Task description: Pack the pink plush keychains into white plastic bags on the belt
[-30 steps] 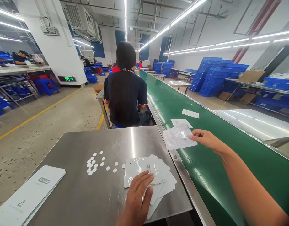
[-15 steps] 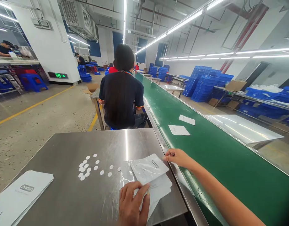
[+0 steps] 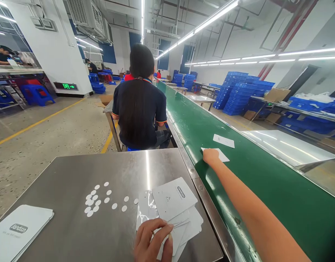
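Observation:
My left hand (image 3: 155, 240) rests on a loose pile of white printed cards (image 3: 175, 196) at the table's right front. Its thumb and fingers are closed on thin white card edges. Under the pile's left side lies a clear plastic bag (image 3: 146, 208). My right hand (image 3: 211, 156) reaches onto the green conveyor belt, over a white card (image 3: 223, 155) that it partly covers; its fingertips are hidden behind the back of the hand. Another white card (image 3: 224, 141) lies just beyond. Several round white stickers or discs (image 3: 95, 197) are scattered left of the pile.
A stack of white printed cards (image 3: 25, 233) sits at the steel table's (image 3: 74, 171) left front. The metal rail (image 3: 196, 174) of the conveyor belt (image 3: 265, 174) borders the table's right. A co-worker (image 3: 141, 109) sits ahead, back turned. Blue crates (image 3: 238, 92) stand beyond the belt.
My right hand has moved from beside the pile forward and right onto the nearer belt card. The top card of the pile now lies flatter. My left hand stays at the pile.

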A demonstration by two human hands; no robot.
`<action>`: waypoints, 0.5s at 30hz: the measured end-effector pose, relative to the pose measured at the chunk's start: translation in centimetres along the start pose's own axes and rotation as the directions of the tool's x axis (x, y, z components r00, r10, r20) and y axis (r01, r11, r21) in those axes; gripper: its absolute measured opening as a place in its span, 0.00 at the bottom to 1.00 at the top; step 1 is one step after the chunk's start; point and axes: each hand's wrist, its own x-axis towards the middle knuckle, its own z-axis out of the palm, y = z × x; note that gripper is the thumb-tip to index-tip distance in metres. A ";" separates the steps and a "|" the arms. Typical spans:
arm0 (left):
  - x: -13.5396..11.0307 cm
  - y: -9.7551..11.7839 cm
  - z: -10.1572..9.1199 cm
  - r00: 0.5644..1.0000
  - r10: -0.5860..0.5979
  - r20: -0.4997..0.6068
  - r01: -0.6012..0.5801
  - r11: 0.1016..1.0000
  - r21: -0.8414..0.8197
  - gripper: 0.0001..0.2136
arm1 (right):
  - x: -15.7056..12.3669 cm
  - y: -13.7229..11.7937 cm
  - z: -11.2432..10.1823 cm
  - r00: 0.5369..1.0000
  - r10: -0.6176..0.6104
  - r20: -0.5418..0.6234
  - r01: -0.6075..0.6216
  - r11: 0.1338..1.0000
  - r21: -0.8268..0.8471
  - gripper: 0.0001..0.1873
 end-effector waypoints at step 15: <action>-0.1 0.1 0.2 0.991 0.122 0.059 -0.126 0.989 0.075 0.17 | -16.0 0.8 0.8 0.891 -0.417 0.181 -0.004 0.390 0.921 0.12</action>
